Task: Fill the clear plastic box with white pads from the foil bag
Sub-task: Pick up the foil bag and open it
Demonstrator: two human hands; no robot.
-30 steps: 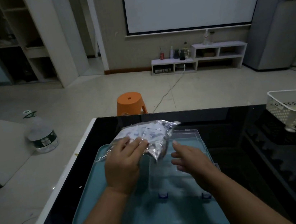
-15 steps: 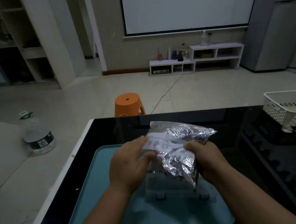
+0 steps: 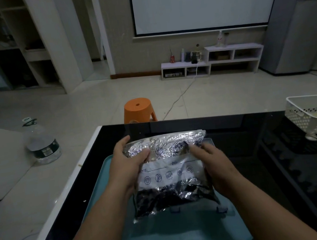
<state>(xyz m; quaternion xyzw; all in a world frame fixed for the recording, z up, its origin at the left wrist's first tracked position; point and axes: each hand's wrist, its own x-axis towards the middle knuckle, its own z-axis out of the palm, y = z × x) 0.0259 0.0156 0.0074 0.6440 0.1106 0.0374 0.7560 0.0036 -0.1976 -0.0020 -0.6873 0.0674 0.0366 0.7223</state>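
Both hands grip the foil bag, left hand at its top corner, right hand on its side, holding it upright above the box on the tray, probably to open the seal

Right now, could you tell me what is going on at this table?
A person holds a foil bag in both hands, left hand and right hand, above a teal tray on the black table. The clear plastic box lies mostly hidden beneath it. The bag looks closed; no pads are out.
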